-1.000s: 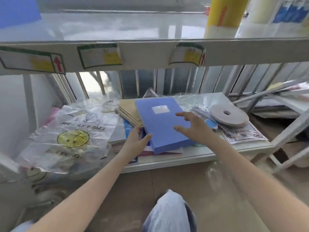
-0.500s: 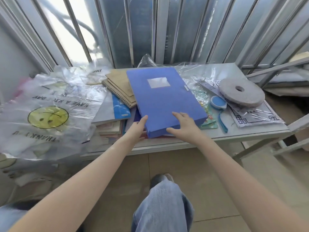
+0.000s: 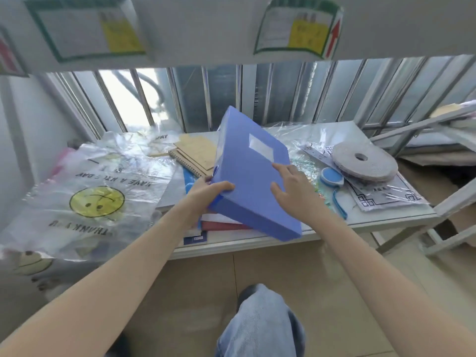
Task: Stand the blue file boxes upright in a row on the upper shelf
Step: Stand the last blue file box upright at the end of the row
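Observation:
A blue file box with a white label is lifted off the lower shelf, its far end tilted up and its near corner past the shelf edge. My left hand grips its near left corner, thumb on top. My right hand presses flat against its right side and top face. The front rail of the upper shelf runs across the top of the view with labels stuck on it; the shelf's surface is hidden.
On the lower shelf lie clear plastic bags with a smiley face, brown notebooks, a red and white stack of books, a grey tape roll and a blue tape measure. Metal bars stand behind. My knee is below.
The blue file box lay flat on the pile; both hands have taken hold of it and raised it, tilting its far end up. The view has swung up to show the upper shelf rail.

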